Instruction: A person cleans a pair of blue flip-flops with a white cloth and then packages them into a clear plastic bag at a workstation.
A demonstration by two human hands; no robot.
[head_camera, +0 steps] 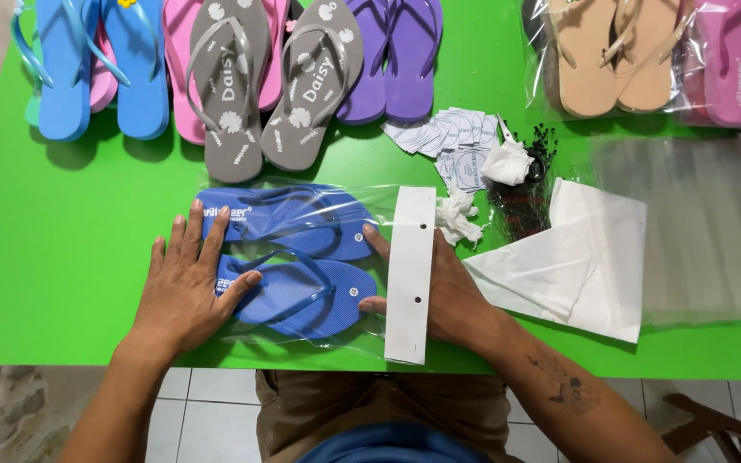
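A: Left side?
B: Left hand [183, 287] flat, fingers spread wide, pressing the blue flip-flops [298, 253] inside a clear bag [388, 193] on the green desk [53, 240].
A: Right of the flip-flops?
B: Right hand [439, 291] open, under a white card [411, 274], fingertips touching the bag. Further right, white paper [585, 257].

Well beyond the left-hand fingers [195, 231] we find light blue flip-flops [100, 69], a pink pair [183, 77] and grey flip-flops [272, 86] with a flower print, all on the green table [45, 240]. Beyond the right-hand fingers [375, 240] we note purple flip-flops [396, 60] and a pile of paper tags [448, 137]. Near the right-hand fingers lies crumpled tissue [458, 214], then black ties [525, 201], a white folded sheet [585, 257] and clear bags [696, 223]. Farthest off lie bagged tan flip-flops [611, 51].
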